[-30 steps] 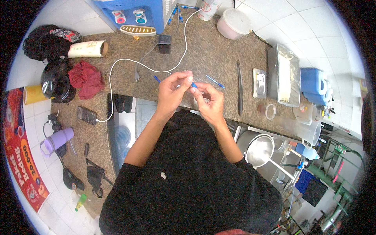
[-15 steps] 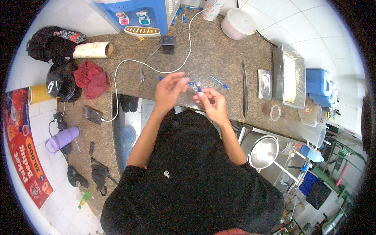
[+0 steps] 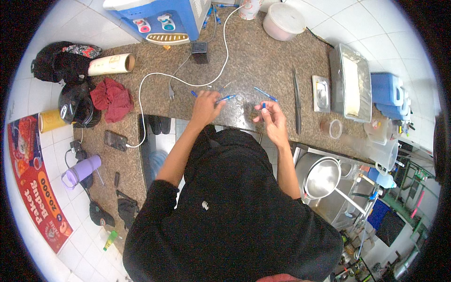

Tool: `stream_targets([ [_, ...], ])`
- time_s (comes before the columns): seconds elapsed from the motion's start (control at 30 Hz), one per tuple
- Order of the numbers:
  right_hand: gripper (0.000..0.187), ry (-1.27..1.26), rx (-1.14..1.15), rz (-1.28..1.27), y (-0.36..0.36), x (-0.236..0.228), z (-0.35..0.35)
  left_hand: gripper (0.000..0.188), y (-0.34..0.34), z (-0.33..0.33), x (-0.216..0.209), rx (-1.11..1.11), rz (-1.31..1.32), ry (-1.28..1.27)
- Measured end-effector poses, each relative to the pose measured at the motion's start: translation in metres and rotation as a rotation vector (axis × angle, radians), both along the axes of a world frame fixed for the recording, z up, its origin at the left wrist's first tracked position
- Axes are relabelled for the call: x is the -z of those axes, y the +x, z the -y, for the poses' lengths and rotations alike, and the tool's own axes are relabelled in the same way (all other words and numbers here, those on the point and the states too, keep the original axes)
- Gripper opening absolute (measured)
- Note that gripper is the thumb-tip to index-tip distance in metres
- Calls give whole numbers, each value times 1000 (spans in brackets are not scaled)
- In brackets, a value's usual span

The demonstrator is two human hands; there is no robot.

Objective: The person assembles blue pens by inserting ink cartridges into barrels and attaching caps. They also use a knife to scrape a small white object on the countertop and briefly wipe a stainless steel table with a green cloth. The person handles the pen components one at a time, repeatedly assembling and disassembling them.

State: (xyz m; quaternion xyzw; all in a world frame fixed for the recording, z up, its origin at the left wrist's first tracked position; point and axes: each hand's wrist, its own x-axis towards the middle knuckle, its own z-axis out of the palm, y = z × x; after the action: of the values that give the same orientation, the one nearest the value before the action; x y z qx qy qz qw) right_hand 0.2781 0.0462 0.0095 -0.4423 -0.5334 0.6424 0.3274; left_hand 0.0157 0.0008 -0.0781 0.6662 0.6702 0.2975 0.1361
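My left hand (image 3: pixel 206 109) is low over the counter, thumb and fingers closing on a blue pen (image 3: pixel 226 98) that sticks out to the right. A blue tip (image 3: pixel 194 93) shows just left of its knuckles. Beyond the fingers lies a thin, pale stick-like piece (image 3: pixel 226 86), too small to name surely. My right hand (image 3: pixel 274 121), near the counter's front edge, pinches a small blue pen cap (image 3: pixel 264 105) between thumb and fingers. Another blue pen (image 3: pixel 266 94) lies slantwise on the counter just past it.
A white cable (image 3: pixel 188 85) loops across the counter (image 3: pixel 256 51) to a phone (image 3: pixel 115 140). A long dark knife (image 3: pixel 296 101) lies right of my hands, beside a metal lid (image 3: pixel 321 94) and a metal tray (image 3: pixel 336 84). A blue water dispenser (image 3: pixel 188 19) stands at the back.
My left hand has come down and slightly right, onto the pen on the counter. My right hand has moved right, away from the left, still pinching the small blue piece.
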Motion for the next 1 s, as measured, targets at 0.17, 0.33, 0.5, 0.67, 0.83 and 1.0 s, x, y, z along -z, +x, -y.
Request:
stream_targets([
  [0.17, 23, -16, -41, -17, 1, -3, 0, 28, 14, -24, 17, 138, -152, -195],
  [0.33, 23, 2, -54, -24, -2, -9, 6, 31, 18, -25, 23, 2, 368, -225],
  [0.5, 23, 70, -146, 28, -16, -16, 17, 40, 26, -24, -66, -207, 1371, -352],
  [0.67, 24, 54, -235, 81, -29, -26, 19, 46, 28, -26, -79, -182, 1598, -262],
  [0.83, 24, 33, -264, 98, -28, -29, 16, 44, 29, -24, -85, -171, 1557, -252],
  [1.0, 24, 10, -248, 138, -29, -36, 11, 42, 35, -23, -98, -152, 1333, -261],
])
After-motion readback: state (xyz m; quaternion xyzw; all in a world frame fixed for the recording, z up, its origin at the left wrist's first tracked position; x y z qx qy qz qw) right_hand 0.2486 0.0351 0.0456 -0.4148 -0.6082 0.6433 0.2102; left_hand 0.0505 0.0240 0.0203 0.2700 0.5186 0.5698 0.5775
